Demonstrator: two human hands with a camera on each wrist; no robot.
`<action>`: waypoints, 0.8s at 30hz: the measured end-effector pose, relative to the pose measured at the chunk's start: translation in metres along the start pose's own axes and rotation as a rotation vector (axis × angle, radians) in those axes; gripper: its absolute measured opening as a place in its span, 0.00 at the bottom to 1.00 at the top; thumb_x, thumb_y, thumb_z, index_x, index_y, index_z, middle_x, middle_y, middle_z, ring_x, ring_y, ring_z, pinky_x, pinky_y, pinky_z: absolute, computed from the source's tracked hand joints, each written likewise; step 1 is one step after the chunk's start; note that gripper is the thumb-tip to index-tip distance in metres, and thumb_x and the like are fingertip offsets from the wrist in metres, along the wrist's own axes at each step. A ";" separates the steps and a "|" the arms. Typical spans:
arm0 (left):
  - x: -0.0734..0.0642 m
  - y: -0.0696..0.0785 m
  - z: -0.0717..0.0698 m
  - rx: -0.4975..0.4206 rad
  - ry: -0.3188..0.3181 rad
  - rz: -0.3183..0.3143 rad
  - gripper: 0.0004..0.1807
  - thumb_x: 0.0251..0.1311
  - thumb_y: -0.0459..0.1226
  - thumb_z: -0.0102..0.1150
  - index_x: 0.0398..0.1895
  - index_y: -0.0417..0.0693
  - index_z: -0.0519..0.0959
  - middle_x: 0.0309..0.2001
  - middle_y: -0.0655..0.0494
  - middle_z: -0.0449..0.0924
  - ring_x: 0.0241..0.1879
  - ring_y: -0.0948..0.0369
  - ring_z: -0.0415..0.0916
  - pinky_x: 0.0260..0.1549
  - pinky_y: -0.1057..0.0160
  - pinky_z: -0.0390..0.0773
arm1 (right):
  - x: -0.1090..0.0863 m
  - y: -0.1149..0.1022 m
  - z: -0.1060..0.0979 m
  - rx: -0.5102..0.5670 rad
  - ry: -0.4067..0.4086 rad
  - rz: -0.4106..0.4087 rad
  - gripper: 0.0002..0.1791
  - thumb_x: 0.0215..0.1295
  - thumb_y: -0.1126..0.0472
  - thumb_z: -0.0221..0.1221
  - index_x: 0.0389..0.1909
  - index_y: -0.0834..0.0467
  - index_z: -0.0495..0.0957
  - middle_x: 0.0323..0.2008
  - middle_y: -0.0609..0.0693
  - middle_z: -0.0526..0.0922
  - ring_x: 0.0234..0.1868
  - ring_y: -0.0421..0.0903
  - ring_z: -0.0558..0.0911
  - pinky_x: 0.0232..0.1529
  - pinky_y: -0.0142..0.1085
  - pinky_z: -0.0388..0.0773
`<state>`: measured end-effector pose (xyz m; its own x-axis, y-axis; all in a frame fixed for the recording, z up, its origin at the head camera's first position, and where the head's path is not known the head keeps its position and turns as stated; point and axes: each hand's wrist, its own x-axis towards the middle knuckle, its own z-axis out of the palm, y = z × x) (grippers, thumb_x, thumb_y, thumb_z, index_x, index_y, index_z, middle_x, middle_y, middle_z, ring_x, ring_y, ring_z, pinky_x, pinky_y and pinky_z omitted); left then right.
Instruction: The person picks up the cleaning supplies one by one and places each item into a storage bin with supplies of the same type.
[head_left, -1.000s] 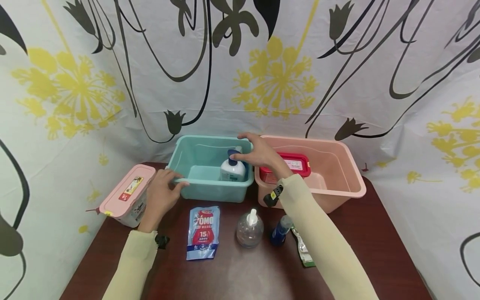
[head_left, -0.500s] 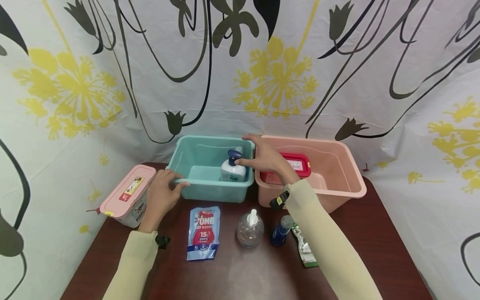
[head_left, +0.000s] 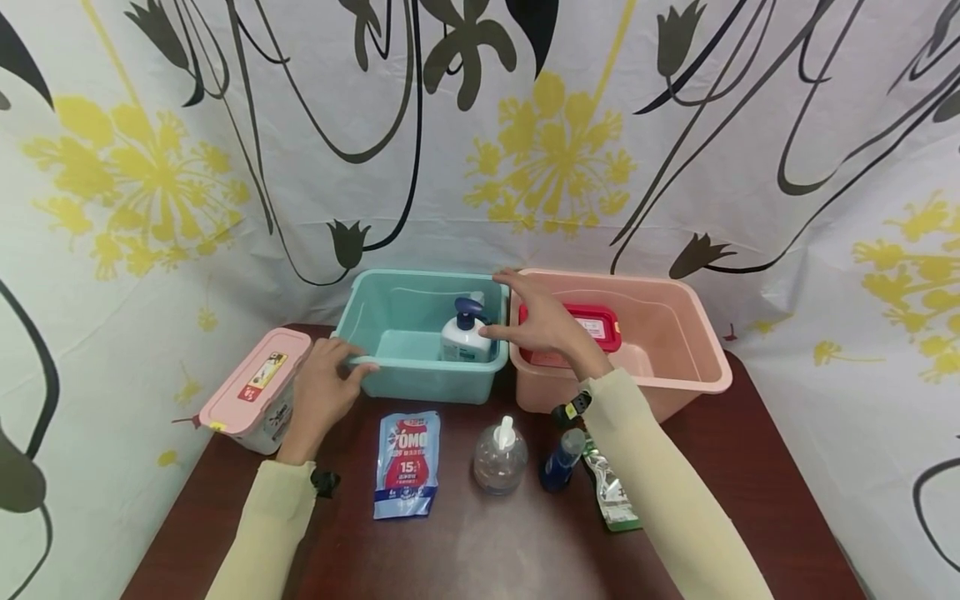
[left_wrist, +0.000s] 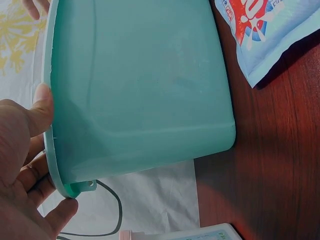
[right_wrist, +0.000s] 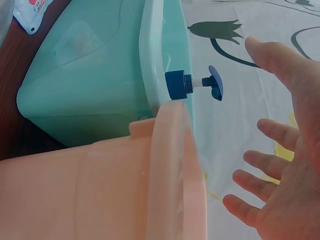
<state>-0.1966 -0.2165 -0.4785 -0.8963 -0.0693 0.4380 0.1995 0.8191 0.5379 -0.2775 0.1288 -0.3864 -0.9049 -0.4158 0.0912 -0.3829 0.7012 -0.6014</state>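
Observation:
My left hand (head_left: 324,398) grips the front left corner of the teal bin (head_left: 423,385); in the left wrist view the thumb (left_wrist: 44,102) lies on the outside of its rim and other fingers curl behind it. Inside that bin, at its right end, a white pump bottle (head_left: 463,343) with a dark blue pump stands upright. My right hand (head_left: 546,321) is over the place where the teal and pink bins meet, fingers spread and holding nothing. In the right wrist view the blue pump (right_wrist: 176,84) rises above the rim, apart from the fingertips.
The pink bin (head_left: 678,387) at right contains a red-lidded box (head_left: 611,329). In front lie an OMO pouch (head_left: 407,467), a clear pump bottle (head_left: 500,462), a blue bottle (head_left: 558,467) and a green-silver packet (head_left: 611,496). A pink-lidded tub (head_left: 255,387) stands left. Patterned cloth surrounds the table.
My right hand has drawn rightward, away from the pump bottle and toward the pink bin. The left hand keeps its grip on the teal bin.

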 end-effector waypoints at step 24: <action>-0.001 0.000 0.000 0.009 0.001 -0.002 0.18 0.58 0.48 0.74 0.45 0.47 0.85 0.49 0.48 0.83 0.44 0.52 0.72 0.49 0.41 0.80 | -0.034 0.003 -0.005 0.006 0.026 0.027 0.55 0.53 0.34 0.72 0.80 0.39 0.56 0.83 0.47 0.51 0.82 0.57 0.53 0.72 0.68 0.61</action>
<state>-0.1962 -0.2165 -0.4792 -0.8962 -0.0714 0.4379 0.1944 0.8240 0.5323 -0.2488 0.1481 -0.3869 -0.9193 -0.3817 0.0956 -0.3575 0.7086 -0.6083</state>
